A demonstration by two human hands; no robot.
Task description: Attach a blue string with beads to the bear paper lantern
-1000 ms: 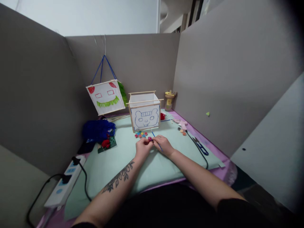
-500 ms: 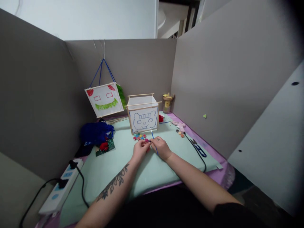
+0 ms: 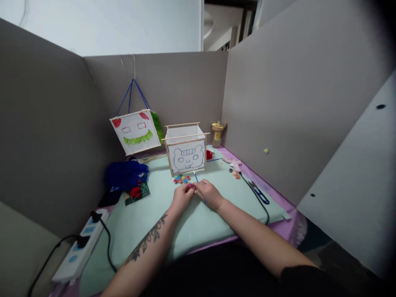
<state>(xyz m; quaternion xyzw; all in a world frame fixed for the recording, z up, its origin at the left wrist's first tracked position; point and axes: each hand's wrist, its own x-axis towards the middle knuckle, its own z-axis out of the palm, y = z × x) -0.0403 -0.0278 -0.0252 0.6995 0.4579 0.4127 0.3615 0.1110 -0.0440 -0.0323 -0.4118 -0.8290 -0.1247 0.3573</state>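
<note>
My left hand (image 3: pixel 182 197) and my right hand (image 3: pixel 210 193) meet over the pale green mat (image 3: pixel 173 222). Between their fingertips sits a small pink bead (image 3: pixel 191 186), pinched by my left hand. My right hand grips a thin blue cord (image 3: pixel 196 178) that sticks up toward the bead and trails down past the palm. Just beyond the hands lies a cluster of coloured beads (image 3: pixel 182 178). Behind them stands a white box lantern with a bear face (image 3: pixel 186 150).
A second lantern with a red and green face (image 3: pixel 135 130) hangs at the back left. Blue netting (image 3: pixel 125 173) and red bits lie left. A power strip (image 3: pixel 81 246) with black cable sits front left. Blue snips (image 3: pixel 259 194), a glue gun (image 3: pixel 233 163) and a small jar (image 3: pixel 217 134) sit right. Grey partitions surround the desk.
The view has tilted slightly. My hands stay together on the bead and cord, and the cord's free end has swung a little leftward.
</note>
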